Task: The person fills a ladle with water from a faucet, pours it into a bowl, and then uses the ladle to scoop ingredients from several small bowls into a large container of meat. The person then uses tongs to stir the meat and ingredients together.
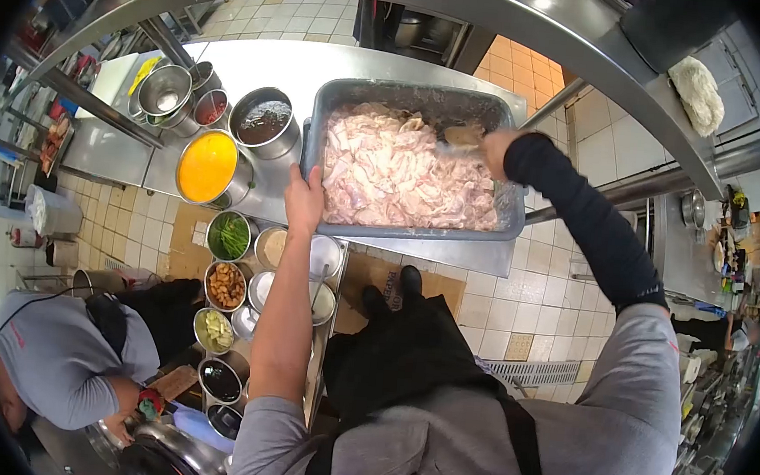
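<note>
A big grey plastic tub (pixel 412 233) stands on the steel counter, holding a heap of pale raw meat pieces (pixel 403 172), which look like chicken. My left hand (pixel 304 200) grips the tub's near left side, thumb at the rim. Over the tub's right end, my right hand (pixel 496 153) is closed on a tan, flat-ended utensil (pixel 465 136); blur hides its exact kind. The utensil's tip is close to the meat, by the far right part of the tub. A black sleeve covers my right forearm.
Left of the tub stand a pot of dark liquid (pixel 266 122) and a pot of yellow-orange liquid (pixel 208 167). Several seasoning containers, one with chopped greens (pixel 229 235), line the left side. A steel shelf (pixel 390 2) crosses above. A co-worker (pixel 76 356) is at lower left.
</note>
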Demonstrator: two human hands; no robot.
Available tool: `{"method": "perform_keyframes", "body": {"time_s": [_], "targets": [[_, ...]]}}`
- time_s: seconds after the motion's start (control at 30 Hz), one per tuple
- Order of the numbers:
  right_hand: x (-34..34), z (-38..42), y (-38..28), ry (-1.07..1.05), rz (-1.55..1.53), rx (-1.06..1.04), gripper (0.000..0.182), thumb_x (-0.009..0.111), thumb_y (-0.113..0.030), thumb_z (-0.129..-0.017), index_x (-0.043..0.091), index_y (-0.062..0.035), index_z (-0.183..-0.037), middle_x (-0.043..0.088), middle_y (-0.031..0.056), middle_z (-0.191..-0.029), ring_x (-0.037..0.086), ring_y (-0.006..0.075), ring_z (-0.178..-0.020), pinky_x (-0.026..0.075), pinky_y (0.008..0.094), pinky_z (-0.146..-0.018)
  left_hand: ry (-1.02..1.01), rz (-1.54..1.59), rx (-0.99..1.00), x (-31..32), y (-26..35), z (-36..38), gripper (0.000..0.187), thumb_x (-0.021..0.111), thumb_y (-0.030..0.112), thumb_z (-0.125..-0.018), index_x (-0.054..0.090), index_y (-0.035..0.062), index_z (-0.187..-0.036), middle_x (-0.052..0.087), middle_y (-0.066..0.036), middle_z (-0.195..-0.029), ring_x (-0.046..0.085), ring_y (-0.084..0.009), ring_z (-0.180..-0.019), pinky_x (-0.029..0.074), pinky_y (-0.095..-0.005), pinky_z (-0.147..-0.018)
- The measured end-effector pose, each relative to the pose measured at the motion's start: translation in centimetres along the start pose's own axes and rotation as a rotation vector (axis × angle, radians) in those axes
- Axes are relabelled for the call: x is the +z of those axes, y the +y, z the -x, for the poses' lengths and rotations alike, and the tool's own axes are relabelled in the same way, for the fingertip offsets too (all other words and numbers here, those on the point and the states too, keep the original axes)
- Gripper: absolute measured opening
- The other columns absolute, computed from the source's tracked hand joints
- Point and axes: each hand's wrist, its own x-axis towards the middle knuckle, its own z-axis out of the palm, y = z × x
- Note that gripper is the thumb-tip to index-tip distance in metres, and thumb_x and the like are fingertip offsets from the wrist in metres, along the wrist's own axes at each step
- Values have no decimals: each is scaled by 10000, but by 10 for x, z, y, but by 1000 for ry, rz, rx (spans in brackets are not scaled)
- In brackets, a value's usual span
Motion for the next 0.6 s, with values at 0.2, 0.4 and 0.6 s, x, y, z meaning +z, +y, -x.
{"method": "perform_keyframes", "body": {"time_s": [0.2,0.4,0.6], "targets": [[47,-87,57,143,177,73,216,665,-156,-816,770,-17,-943,742,217,-981,721,356,-986,590,442,-819,27,26,-16,-1,6,4,584,565,351,-1012,476,-130,-1330,682,-336,-858,681,-500,-844,518,-524,-750],[102,-33,69,-241,222,-33,229,704,-228,-807,758,-13,-865,735,221,-895,723,373,-892,582,447,-788,40,34,6,1,-5,0,566,583,341,-1004,484,-122,-1314,677,-344,-854,658,-533,-851,499,-563,-755],[118,35,39,-208,-232,-207,303,638,-250,-912,717,1,-1062,714,247,-953,697,387,-951,549,445,-849,1,-1,-12,5,-13,-3,518,561,354,-1013,506,-89,-1275,672,-357,-893,649,-540,-877,495,-573,-767]]}}
